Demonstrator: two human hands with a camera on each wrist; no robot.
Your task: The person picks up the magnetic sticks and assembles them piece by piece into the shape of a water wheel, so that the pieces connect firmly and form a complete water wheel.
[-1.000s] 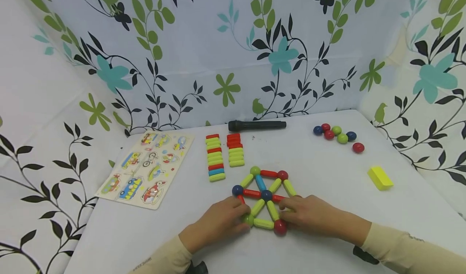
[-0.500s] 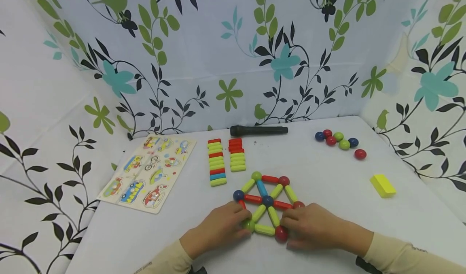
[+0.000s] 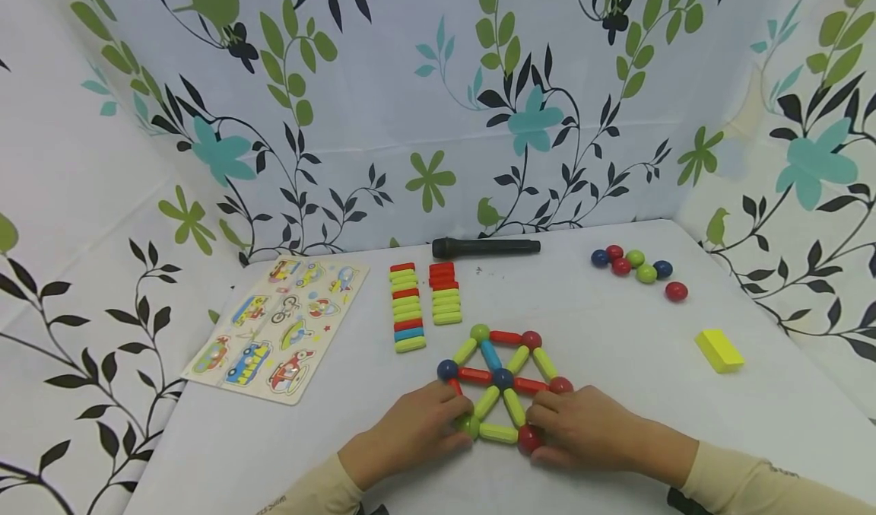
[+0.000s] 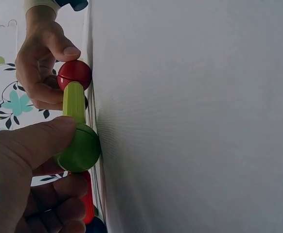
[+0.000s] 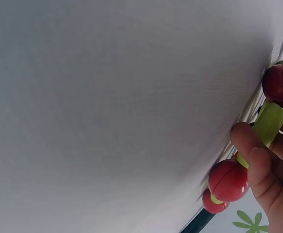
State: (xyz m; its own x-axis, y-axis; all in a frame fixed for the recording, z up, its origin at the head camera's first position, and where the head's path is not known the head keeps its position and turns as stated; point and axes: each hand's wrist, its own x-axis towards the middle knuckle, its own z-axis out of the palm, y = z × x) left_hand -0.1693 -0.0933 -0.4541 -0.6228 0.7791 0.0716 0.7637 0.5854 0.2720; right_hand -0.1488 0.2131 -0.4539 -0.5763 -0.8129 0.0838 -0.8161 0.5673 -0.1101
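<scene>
From my end, the biggest thing is the leaf-printed curtain [image 3: 424, 119], cut off at the top and both sides. The white table [image 3: 616, 332] stands before it, its near edge out of view. Far left lies the puzzle board [image 3: 277, 329], bearing vehicle pictures, a bicycle and a bus among them; I can't tell whether they are loose pieces in recesses. The hexagonal frame [image 3: 503, 379] of rods and balls lies flat at near centre. My left hand [image 3: 420, 420] pinches its near-left green ball, half covering that and a red rod. My right hand [image 3: 582, 427] grips its near-right side, thumb at the red ball; from above it hides a green rod that the right wrist view reveals. A black microphone [image 3: 486, 248] lies at the far edge, two rod rows [image 3: 407, 310] nearer, left of centre. On the right sit a yellow block [image 3: 719, 350] and, farther off, seven loose balls [image 3: 621, 266].
</scene>
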